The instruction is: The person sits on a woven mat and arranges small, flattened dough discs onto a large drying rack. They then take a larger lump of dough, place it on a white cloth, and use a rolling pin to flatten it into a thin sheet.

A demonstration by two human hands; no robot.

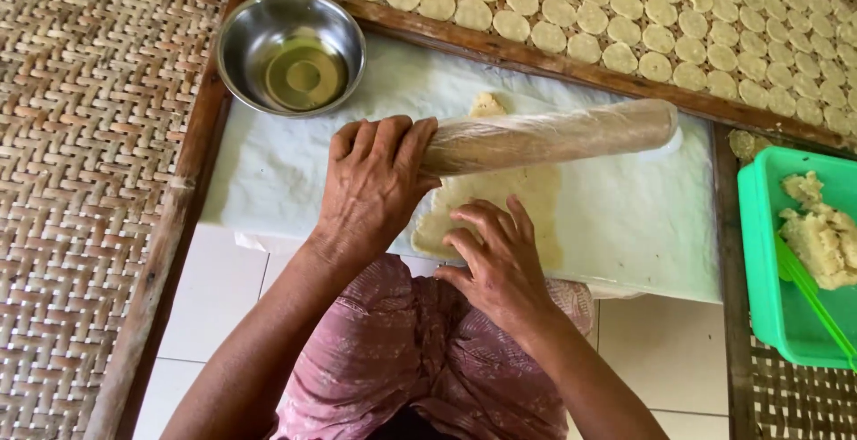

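- Woven mat [80, 181]: covers the surface to the left of the work area and under the tray of discs.
- White board [625, 217]: lies inside a wooden frame [178, 217]; carries the dough sheet.
- Dough discs [625, 20]: laid in close rows beyond the frame's far rail.
- Green tub [759, 253]: right of the board, holds a lump of dough.
- Rolling pin [553, 135]: wrapped in clear film, lies tilted across the far part of the dough sheet [527, 203].
- Steel bowl [290, 52]: far left corner of the board, contains oil.
- Left hand [375, 181]: fingers closed around the pin's near end.
- Right hand [495, 257]: flat and unclenched, fingertips pressing the sheet, holding nothing.
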